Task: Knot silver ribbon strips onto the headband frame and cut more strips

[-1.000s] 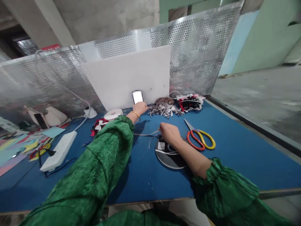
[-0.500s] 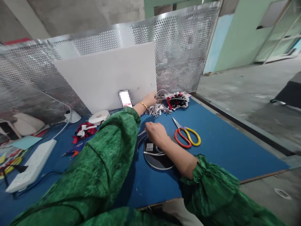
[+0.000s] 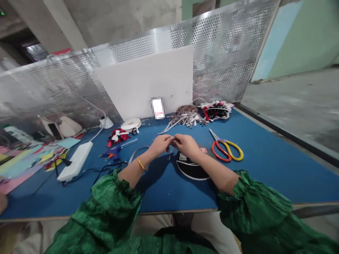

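Observation:
My left hand (image 3: 160,144) and my right hand (image 3: 186,145) meet fingertip to fingertip above the blue table (image 3: 265,169), both pinched on a thin grey ribbon (image 3: 137,153) that trails off to the left. Just under my right wrist lies a flat black ribbon spool (image 3: 192,169) with a white label. Red and yellow scissors (image 3: 226,151) lie to the right of my right hand. A heap of cut grey ribbon pieces (image 3: 185,120) sits behind my hands.
A phone (image 3: 157,108) leans on a white board (image 3: 148,81) before a perforated metal screen. A white tape roll (image 3: 131,125), red-white bows (image 3: 118,135), a glue gun (image 3: 112,154) and a white power strip (image 3: 75,165) lie left. Another bow pile (image 3: 217,110) is back right.
My left hand has come back from the far ribbon heap to meet my right hand over the spool. Both now pinch the grey ribbon. The camera swung back left.

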`<state>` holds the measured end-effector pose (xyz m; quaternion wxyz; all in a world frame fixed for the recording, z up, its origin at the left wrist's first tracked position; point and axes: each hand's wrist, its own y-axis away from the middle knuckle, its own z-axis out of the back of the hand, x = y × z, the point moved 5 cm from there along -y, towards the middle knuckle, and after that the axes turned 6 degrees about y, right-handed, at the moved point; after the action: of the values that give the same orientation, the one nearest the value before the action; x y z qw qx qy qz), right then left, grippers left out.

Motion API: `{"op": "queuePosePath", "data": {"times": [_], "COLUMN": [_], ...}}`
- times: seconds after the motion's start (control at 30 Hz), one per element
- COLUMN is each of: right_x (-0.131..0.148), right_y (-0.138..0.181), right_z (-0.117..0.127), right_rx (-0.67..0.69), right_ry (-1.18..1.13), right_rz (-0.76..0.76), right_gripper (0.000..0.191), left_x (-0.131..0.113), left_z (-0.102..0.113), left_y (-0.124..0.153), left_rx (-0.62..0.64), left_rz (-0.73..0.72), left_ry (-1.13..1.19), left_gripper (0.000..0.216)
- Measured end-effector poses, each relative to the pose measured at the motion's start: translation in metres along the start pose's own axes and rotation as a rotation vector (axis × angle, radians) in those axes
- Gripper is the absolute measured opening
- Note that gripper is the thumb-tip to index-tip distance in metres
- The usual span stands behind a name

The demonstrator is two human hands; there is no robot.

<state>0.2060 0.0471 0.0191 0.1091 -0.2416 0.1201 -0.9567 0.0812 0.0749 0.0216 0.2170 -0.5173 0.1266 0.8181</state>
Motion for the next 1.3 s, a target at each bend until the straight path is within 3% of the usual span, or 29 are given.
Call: {"op": "queuePosePath", "data": {"times": [0.2,0.37,0.57,0.63,0.83,0.93,1.1,1.3], "right_x": [0.003,-0.011,0.005,0.008,0.009,0.005,-0.005,0.011], "right_y": [0.005,0.003,0.008,0.008,0.004,0.004,0.008,0.016], "right_z": [-0.008,0.001,-0.03,-0.039,-0.041,-0.031,-0.014,-0.007], "right_rx": [-0.007,-0.2,0.029,0.082,0.07,-0.034,-0.228,-0.269], "right_ry": [-0.232,-0.125,0.246,0.278,0.272,0.044,-0.43,-0.502], "right_rz": [0.058,0.026,0.397,0.437,0.404,0.307,0.003,-0.051], "right_gripper": [0.019,0.017,0.019,0.019,0.016,0.013,0.017,0.018], "left_x": [0.015,0.034,0.052,0.053,0.041,0.034,0.032,0.032], "left_z": [0.015,0.02,0.008,0.007,0.014,0.019,0.016,0.001], "left_y": [0.026,0.03,0.031,0.03,0.034,0.036,0.032,0.034], "left_rx": [-0.018,-0.157,-0.284,-0.314,-0.431,-0.466,-0.408,-0.368], "left_rz": [-0.016,0.168,0.36,0.358,0.258,0.196,0.062,0.055], "left_ry": [0.039,0.408,0.775,0.796,0.744,0.738,0.781,0.808], "left_gripper": [0.026,0.018,0.007,0.006,0.009,0.009,0.023,0.028]}}
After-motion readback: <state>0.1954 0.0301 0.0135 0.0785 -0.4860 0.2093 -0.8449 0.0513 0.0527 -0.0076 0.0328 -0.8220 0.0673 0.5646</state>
